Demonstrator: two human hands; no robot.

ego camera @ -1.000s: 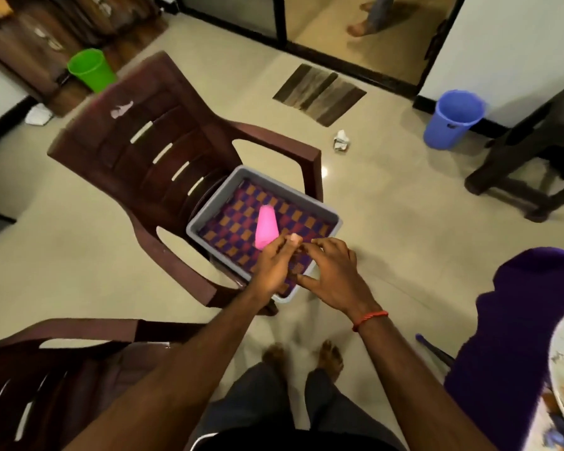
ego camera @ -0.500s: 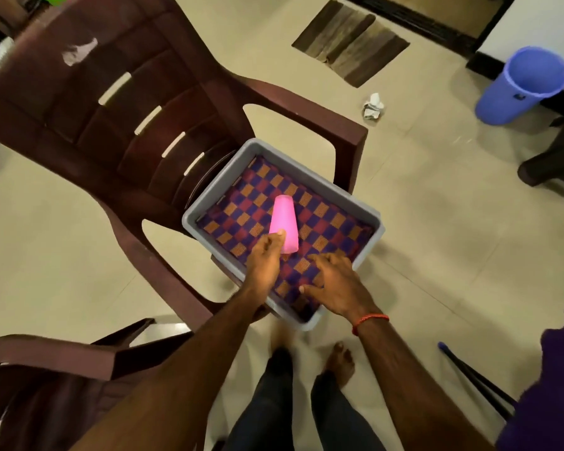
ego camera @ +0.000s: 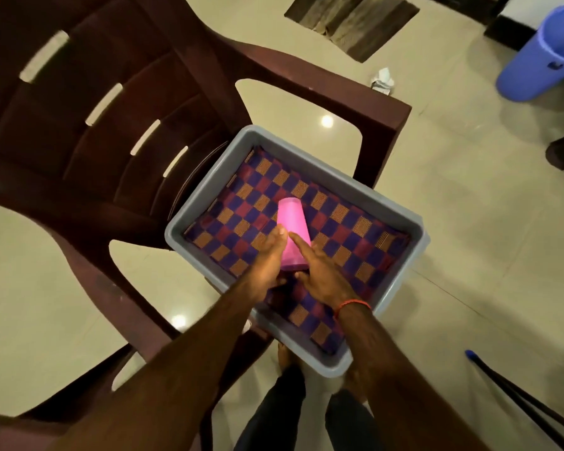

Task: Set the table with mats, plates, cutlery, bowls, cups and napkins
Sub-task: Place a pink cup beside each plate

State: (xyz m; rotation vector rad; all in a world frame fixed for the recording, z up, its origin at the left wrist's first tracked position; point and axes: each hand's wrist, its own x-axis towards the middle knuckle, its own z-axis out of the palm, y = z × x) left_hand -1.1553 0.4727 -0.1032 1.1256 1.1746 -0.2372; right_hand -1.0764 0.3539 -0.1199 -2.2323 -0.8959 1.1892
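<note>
The left hand (ego camera: pixel 267 260) is holding the pink cup (ego camera: pixel 292 219). Its fingers (ego camera: pixel 279 234) are lying together along the cup's left flank and the thumb is hooking under the wide end. The right hand (ego camera: pixel 323 271) is pressing against the cup's right flank with a straight forefinger; its other fingers are hidden behind the hand, so how they are lying cannot be told. A red thread (ego camera: pixel 352 305) is circling the right wrist.

The cup is lying tilted. Its long axis is running away from the person, with the narrow closed base pointing to the far side and the wide mouth facing the wrists. The mouth and lower rim are hidden between the two hands. The cup is sitting over the middle of the grey tub (ego camera: pixel 306 148), above the checked mat (ego camera: pixel 342 219) lining its floor, nearer the tub's left long wall than its right one.

The tub is resting on the seat of a dark brown chair (ego camera: pixel 111 131), its near corner jutting past the seat's front edge over the floor. Beyond the chair arm, a crumpled paper (ego camera: pixel 383 81) and a striped doormat (ego camera: pixel 349 21) are lying on the tiles. A blue bin (ego camera: pixel 534 60), cut off at the right edge, is showing a small dark mark too small to read.
</note>
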